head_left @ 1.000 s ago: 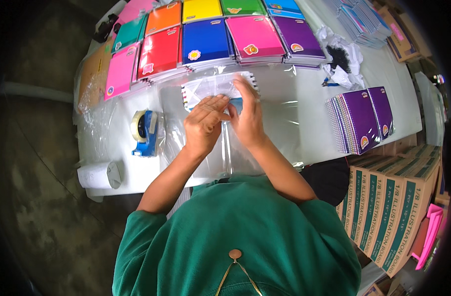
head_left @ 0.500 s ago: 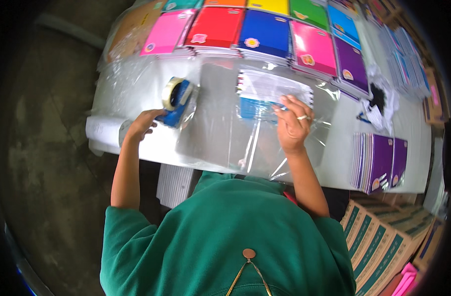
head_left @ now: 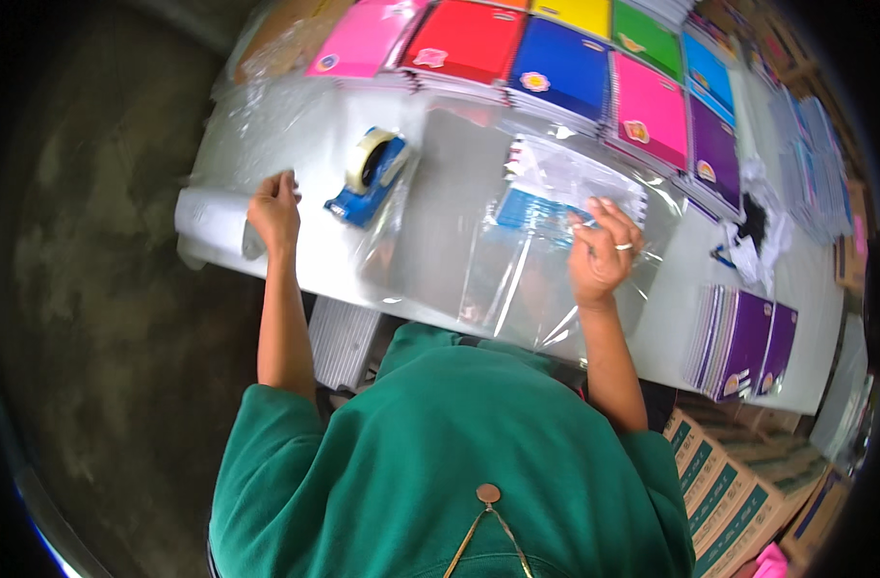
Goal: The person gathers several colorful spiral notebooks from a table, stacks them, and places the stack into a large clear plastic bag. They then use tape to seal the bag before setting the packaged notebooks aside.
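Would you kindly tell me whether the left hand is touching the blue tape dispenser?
No, white table shows between the left hand and the tape dispenser.

Yellow notebook (head_left: 577,14) (far row) cut off above, grip of left fingers (head_left: 287,183) too small to tell

white table (head_left: 315,255): surface layout

the table carries stacks of spiral notebooks (head_left: 560,72) in rows along its far side. a blue tape dispenser (head_left: 365,200) rests left of clear plastic sheeting (head_left: 440,222) at the center. a white roll (head_left: 214,220) lies at the left edge. purple notebooks (head_left: 746,335) lie at the right, near crumpled white material (head_left: 748,262).
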The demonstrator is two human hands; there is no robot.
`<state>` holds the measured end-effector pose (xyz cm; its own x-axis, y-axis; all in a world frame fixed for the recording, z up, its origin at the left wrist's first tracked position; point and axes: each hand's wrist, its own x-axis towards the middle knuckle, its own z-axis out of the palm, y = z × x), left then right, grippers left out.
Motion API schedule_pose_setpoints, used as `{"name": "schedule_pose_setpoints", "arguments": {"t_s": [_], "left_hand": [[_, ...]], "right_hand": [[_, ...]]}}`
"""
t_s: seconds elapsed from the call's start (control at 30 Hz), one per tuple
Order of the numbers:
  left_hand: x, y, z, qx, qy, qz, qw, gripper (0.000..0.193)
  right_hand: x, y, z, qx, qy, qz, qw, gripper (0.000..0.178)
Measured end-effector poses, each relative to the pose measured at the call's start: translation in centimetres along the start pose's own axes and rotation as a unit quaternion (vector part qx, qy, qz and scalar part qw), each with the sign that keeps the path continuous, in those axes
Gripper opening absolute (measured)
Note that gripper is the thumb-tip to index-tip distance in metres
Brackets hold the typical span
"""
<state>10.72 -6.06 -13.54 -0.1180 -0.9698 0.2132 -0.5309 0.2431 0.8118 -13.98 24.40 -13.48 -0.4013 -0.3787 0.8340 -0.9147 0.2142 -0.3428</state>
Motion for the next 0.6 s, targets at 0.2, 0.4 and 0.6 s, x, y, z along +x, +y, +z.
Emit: {"name": "schedule_pose_setpoints", "arguments": {"t_s": [0.2,0.4,0.6], "left_hand": [[-15.8,18.8,7.1,-0.324,-0.487,-0.101,0.805,0.039],[-17.6,15.8,11.2,-0.274,-0.49,-0.179,0.808,0.04],[-15.6,1.2,14.4,-0.182,-0.527,-0.418,0.717,0.042]], "right_hand": [[0.2,0.1,-0.5,-0.002,-0.016,-0.001,1.0,0.021],[1.8,-1.0,-2.1,-0.088,-0.155,0.061,0.982,0.04],[3.5,-3.9,-6.7,-0.054,-0.325,0.061,0.942,0.049]]}}
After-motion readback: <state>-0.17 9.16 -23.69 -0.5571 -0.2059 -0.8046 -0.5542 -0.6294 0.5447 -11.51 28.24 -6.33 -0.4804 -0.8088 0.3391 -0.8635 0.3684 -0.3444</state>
